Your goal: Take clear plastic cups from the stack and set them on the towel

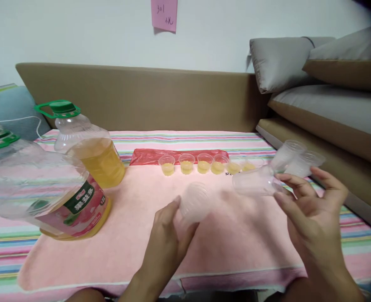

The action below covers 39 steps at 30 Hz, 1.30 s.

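My left hand (pixel 166 239) grips a single clear plastic cup (pixel 194 202) over the pink towel (pixel 141 235). My right hand (pixel 311 205) holds a stack of clear plastic cups (pixel 257 181) lying sideways, its mouth pointing left toward the single cup. Two more empty cups (pixel 298 159) lie beyond my right fingers. Behind both hands runs a row of small cups filled with yellow liquid (pixel 204 163). A large oil bottle with yellow liquid (pixel 91 147) and green cap stands at the left.
A second large bottle with a pink label (pixel 47 188), nearly empty, stands at the near left. A red plastic bag (pixel 147 156) lies behind the cup row. The striped cloth (pixel 9 243) covers the table; sofa cushions (pixel 323 105) sit at right.
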Motion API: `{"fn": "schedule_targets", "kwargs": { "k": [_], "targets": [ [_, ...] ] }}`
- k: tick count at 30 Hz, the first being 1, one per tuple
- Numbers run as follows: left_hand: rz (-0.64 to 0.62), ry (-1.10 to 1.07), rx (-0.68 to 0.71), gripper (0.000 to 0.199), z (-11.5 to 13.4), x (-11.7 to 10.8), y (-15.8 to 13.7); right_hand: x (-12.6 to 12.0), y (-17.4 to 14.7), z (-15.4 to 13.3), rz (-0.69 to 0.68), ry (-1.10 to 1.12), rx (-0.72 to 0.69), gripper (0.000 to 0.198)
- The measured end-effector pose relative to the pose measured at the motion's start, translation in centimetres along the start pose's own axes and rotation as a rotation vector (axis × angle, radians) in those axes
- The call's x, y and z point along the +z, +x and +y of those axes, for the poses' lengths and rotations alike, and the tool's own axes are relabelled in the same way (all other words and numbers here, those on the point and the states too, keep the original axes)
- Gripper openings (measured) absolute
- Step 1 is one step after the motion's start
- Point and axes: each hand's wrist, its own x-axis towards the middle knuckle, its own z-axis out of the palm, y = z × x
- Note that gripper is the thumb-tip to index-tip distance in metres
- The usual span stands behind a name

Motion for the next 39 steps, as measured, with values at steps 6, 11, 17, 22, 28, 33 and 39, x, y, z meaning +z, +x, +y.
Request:
{"fn": "schedule_targets", "kwargs": {
  "k": [6, 11, 17, 22, 28, 33, 39],
  "targets": [
    [0.092, 0.007, -0.27, 0.053, 0.2, -1.3, 0.6, 1.0, -0.6, 3.6, -0.163, -0.195, -0.053, 0.087],
    [0.142, -0.141, -0.453, 0.074, 0.9, -1.5, 0.5, 2.1, -1.5, 4.2, -0.285, -0.323, -0.048, 0.09],
    [0.157, -0.138, -0.43, 0.066, 0.9, -1.4, 0.2, 2.4, -2.1, 4.5, -0.4, -0.474, 0.0, 0.094],
    [0.126, -0.107, -0.393, 0.063, 1.1, -1.2, -0.1, 2.2, -1.9, 4.8, -0.417, -0.503, 0.02, 0.095],
    [0.118, -0.132, -0.396, 0.061, 1.6, -1.0, -0.1, 2.0, -2.1, 5.1, -0.417, -0.51, 0.058, 0.093],
    [0.09, -0.115, -0.395, 0.06, 1.8, -1.0, -0.2, 1.7, -1.7, 4.4, -0.409, -0.446, -0.016, 0.094],
    [0.026, -0.213, -0.361, 0.08, 1.0, -0.7, -1.2, 1.9, -3.1, 1.3, -0.344, -0.089, -0.14, 0.041]
  ]
}}
